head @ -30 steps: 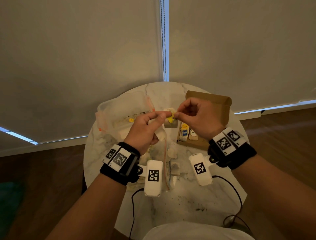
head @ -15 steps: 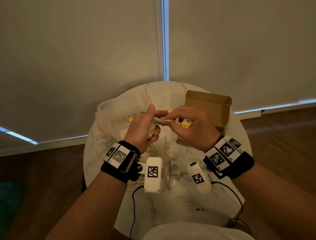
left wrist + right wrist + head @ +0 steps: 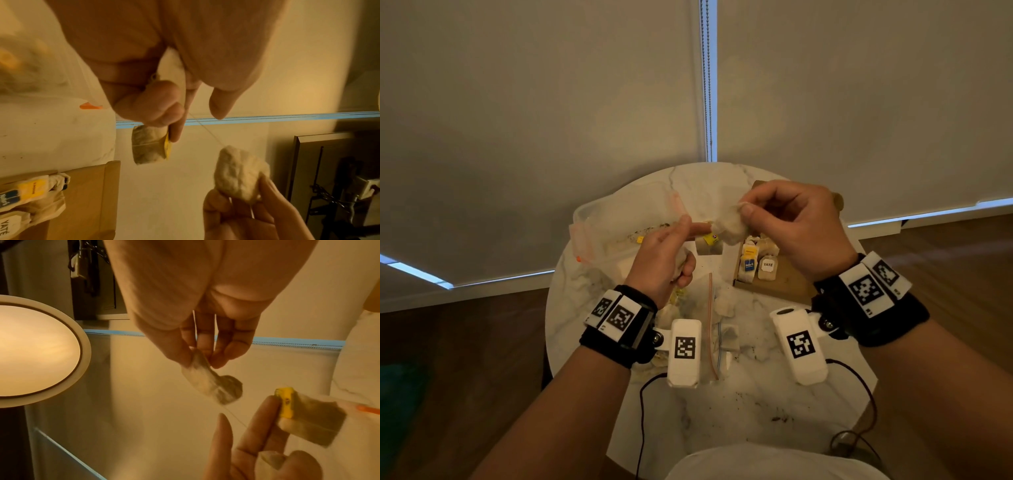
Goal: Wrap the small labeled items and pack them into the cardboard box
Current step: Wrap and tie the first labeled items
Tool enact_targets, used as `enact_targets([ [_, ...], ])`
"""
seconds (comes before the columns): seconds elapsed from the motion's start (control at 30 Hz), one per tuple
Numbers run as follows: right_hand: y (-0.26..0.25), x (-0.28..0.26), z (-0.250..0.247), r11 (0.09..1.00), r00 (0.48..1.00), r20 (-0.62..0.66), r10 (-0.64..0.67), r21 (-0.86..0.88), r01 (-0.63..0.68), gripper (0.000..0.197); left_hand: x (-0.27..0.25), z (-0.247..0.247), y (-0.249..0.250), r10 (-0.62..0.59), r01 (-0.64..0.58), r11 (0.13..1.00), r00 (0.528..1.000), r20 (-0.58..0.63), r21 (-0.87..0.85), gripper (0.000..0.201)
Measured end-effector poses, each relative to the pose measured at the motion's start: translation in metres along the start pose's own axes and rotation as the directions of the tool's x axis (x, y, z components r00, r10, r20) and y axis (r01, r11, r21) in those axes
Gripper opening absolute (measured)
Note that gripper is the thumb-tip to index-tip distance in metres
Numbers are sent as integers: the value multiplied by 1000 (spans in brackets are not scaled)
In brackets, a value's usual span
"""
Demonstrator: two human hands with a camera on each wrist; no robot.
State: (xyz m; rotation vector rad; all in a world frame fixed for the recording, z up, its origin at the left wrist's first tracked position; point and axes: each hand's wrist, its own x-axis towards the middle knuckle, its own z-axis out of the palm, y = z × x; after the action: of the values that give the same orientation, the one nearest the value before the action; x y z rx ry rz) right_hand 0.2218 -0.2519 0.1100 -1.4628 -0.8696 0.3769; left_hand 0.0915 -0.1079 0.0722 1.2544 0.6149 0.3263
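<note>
My left hand (image 3: pixel 700 229) pinches a tea bag with a yellow tag (image 3: pixel 150 144), which hangs below the fingers (image 3: pixel 709 246). A crumpled pale piece (image 3: pixel 681 263) is tucked in that palm. My right hand (image 3: pixel 743 210) pinches a second, pale tea bag (image 3: pixel 729 224) just right of the left fingertips. A thin thread (image 3: pixel 207 129) runs from the left hand to this pale bag (image 3: pixel 240 173). In the right wrist view the pale bag (image 3: pixel 211 384) dangles from my right fingertips, near the yellow tag (image 3: pixel 285 402). The open cardboard box (image 3: pixel 780 289) lies below my right hand with several labeled tea bags (image 3: pixel 755 265) in it.
A clear plastic zip bag (image 3: pixel 619 222) lies at the back left of the round marble table (image 3: pixel 756 411). Loose tea bags and scraps (image 3: pixel 722 308) lie between my wrists. Black cables (image 3: pixel 642 411) trail off the near edge. Window blinds rise behind the table.
My hands were pinched together over the tea bag. The right hand has since lifted up and right with the pale bag, stretching the thread away from the left hand.
</note>
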Motion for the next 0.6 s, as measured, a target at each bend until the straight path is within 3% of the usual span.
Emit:
enact_targets([
  [0.1,11,-6,1,986,983,117,138,-109,-126,5,-2,-1,1,70,-71,995,997,24,66,37],
  [0.2,20,-10,6,964,959,148,243,-149,-221,10,-3,1,2,130,-137,984,989,66,116,39],
  [0.37,25,-7,13,956,956,63,285,-84,-279,8,-6,3,6,204,-219,950,975,88,223,35],
  [0.6,25,-6,16,950,966,-6,257,-180,-254,5,-8,8,9,271,-290,891,957,103,350,31],
])
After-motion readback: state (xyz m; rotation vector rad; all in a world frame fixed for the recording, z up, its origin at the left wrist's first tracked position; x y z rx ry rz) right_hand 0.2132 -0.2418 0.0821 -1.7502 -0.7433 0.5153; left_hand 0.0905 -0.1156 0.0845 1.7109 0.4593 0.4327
